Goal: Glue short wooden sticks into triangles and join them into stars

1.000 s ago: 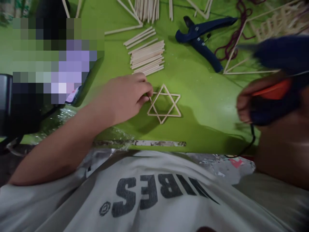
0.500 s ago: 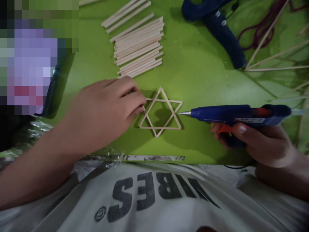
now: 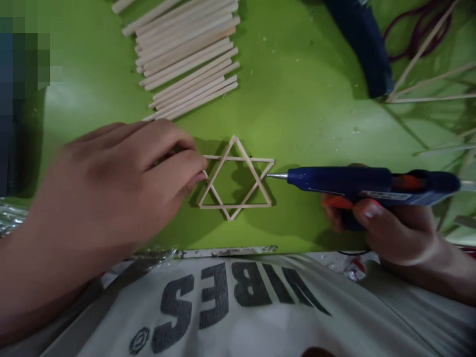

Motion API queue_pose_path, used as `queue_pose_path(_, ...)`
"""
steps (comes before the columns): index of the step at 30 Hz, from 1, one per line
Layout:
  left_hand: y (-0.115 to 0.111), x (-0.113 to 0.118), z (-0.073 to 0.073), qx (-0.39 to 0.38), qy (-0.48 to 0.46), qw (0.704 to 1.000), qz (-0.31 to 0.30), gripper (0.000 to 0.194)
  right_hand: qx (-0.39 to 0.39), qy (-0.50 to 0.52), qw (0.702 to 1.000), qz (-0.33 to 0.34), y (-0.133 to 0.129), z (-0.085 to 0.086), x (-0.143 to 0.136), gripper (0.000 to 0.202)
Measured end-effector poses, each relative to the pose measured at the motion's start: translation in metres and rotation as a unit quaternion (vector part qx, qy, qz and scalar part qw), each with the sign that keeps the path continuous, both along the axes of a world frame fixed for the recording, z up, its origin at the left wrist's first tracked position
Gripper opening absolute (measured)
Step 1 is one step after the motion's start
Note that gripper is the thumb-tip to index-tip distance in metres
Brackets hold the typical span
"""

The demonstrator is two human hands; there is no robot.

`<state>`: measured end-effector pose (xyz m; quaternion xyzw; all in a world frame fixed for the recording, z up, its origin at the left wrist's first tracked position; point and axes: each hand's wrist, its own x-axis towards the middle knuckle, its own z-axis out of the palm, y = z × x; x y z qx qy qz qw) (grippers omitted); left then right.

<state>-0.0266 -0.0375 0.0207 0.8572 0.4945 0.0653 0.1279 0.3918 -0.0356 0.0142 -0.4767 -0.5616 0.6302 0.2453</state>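
Left hand point(image 3: 122, 173): thumb and forefinger come together at the star's upper-left corner, seemingly pinching it; the fingertips hide the exact grip.
Right hand point(image 3: 396, 230): wrapped around the glue gun point(image 3: 342, 179) at right of the frame, fingers by the orange trigger point(image 3: 337, 202); whether it is squeezed cannot be told.
Star point(image 3: 236, 206): six points of thin wood, at the centre of the frame over the green table point(image 3: 305, 119); whether it lies fully flat is unclear.
Nozzle point(image 3: 278, 175): aimed left, its tip at the star's right side, just below the upper-right corner; contact cannot be made out.
Slip risk: a nudge from the metal tip could skew the star, since only the opposite side appears held.
Glue risk: too hard a squeeze might leave a blob or drip on the table, perhaps sticking wood to it.
Burn risk: if the tip is hot, an overshoot leftward could carry it toward the pinching fingers.
Sticks point(image 3: 189, 44): loose rows at upper left and top centre, close above the left knuckles; a lifted wrist could scatter them.
Frame point(image 3: 431, 100): slim wooden pieces at upper right, near the gun's rear; a backward swing might knock them.
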Motion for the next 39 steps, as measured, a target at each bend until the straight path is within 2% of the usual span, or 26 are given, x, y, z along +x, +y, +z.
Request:
queue_pose_path(2, 0.000, -0.001, -0.001, -0.004, 0.001, 1.000, -0.001, 0.030, 0.019, 0.025, 0.999, 0.030, 0.002, 0.001, -0.005, 0.017)
queue_pose_path(5, 0.000, 0.000, -0.002, -0.001, 0.001, 1.000, -0.004, 0.032, 0.044, 0.028, 0.999, 0.002, 0.002, 0.000, -0.008, 0.018)
queue_pose_path(10, -0.001, -0.001, -0.004, 0.009, 0.004, 1.000, 0.000, 0.032, 0.097, 0.048, 0.994, -0.007, -0.002, -0.005, -0.007, 0.019)
queue_pose_path(14, -0.001, -0.002, -0.004, 0.011, 0.017, 1.000, -0.001, 0.031, 0.092, -0.005, 0.994, -0.053, -0.004, -0.002, -0.007, 0.022)
queue_pose_path(22, 0.001, 0.000, -0.002, 0.008, 0.017, 1.000, -0.001, 0.041, 0.019, 0.019, 1.000, -0.009, -0.003, 0.005, -0.007, 0.020)
queue_pose_path(28, 0.000, -0.002, -0.002, -0.017, 0.022, 1.000, 0.008, 0.039, 0.022, 0.002, 0.998, 0.066, 0.003, 0.006, -0.002, 0.022)
queue_pose_path(35, 0.001, -0.002, 0.002, -0.034, 0.029, 0.999, 0.004, 0.026, 0.045, -0.023, 0.995, 0.088, -0.001, 0.004, 0.009, 0.022)
queue_pose_path(39, 0.000, -0.003, 0.003, -0.049, 0.012, 0.999, 0.009, 0.025, 0.052, -0.019, 0.994, 0.099, -0.002, -0.001, 0.013, 0.022)
